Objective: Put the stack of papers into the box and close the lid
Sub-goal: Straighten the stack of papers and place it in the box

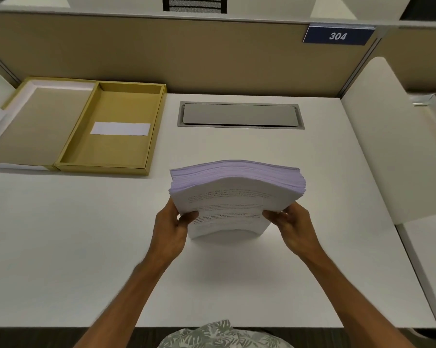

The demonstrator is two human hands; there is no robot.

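bare desk (111, 234) between paper stack (234, 197) and open box (116, 131), partition (186, 59) behind

Two bare forearms with no sleeves, watch or rings. A pale shirt printed with grey-green leaves (224, 335) shows below.

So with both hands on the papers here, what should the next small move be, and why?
Probably carry the stack of papers up and left toward the open box. Left hand and right hand already grip its near corners, the stack bows between them, and the box tray sits open at far left with its lid folded aside.
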